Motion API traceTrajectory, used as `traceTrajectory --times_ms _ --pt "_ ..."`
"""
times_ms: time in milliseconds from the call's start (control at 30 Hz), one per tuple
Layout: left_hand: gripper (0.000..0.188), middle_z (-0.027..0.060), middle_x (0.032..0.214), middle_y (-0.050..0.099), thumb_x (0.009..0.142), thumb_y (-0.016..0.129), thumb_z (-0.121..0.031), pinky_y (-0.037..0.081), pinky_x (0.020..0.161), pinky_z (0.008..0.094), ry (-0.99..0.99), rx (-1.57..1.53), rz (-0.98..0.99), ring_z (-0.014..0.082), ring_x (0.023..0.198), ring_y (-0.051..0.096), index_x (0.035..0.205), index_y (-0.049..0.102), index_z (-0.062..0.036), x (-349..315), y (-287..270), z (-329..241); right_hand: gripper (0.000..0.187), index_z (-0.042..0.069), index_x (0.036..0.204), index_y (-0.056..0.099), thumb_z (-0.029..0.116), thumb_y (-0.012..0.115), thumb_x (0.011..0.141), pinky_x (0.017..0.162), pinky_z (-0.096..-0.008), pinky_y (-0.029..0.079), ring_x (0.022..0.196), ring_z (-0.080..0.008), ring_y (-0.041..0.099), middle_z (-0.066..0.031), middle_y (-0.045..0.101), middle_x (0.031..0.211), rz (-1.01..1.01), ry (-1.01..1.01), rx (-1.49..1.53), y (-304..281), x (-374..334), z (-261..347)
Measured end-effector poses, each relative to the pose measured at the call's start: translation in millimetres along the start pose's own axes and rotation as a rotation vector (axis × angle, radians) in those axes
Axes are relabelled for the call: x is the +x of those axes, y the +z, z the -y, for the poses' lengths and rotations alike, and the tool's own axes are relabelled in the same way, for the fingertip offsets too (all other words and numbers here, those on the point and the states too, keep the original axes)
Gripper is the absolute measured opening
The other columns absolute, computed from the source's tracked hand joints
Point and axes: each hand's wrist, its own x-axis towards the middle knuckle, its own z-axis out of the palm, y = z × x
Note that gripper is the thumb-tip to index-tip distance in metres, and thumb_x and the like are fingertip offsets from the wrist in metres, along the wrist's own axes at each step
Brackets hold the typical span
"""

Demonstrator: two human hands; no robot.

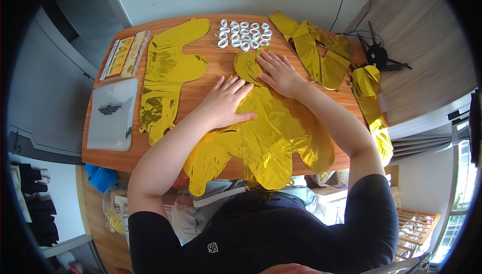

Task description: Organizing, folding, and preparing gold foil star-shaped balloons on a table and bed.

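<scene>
A flat, uninflated gold foil balloon [266, 138] lies in front of me, its lower lobes hanging over the table's near edge. My left hand [228, 102] rests palm down on its upper left part, fingers spread. My right hand [283, 73] lies flat, fingers apart, across the rounded top piece of gold foil [246, 68]. Whether that top piece belongs to the same balloon, I cannot tell. Neither hand grips anything. Another flat gold foil balloon [173, 71] is spread out to the left of my left hand.
More gold foil balloons [326, 60] cover the table's right side, one [369, 98] draping over its edge. Several small white string coils [244, 34] sit in rows at the back. At left are a printed flat package [125, 55] and a stack of clear plastic bags [113, 116].
</scene>
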Motion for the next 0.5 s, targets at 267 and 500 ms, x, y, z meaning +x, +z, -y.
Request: traceTrajectory --times_ms 267,500 --pt "0.099 0.0227 0.163 0.028 0.091 0.047 -0.077 0.013 0.125 0.0555 0.016 -0.035 0.013 0.0367 0.154 0.021 0.157 0.032 -0.0046 -1 1 -8 0.065 0.016 0.160 0.028 0.052 0.037 0.107 0.125 -0.0526 0.014 0.155 -0.0299 0.018 -0.0121 0.023 0.167 0.011 0.002 -0.016 -4 -11 0" --pt "0.094 0.0237 0.166 0.016 0.095 0.051 -0.069 0.009 0.127 0.0509 -0.090 -0.091 0.096 0.0335 0.156 0.011 0.160 0.023 -0.0061 -3 -43 -13 0.065 0.016 0.160 0.028 0.053 0.036 0.107 0.125 -0.0529 0.014 0.155 -0.0300 0.019 -0.0119 0.023 0.167 -0.019 0.000 -0.012 2 -12 -6"
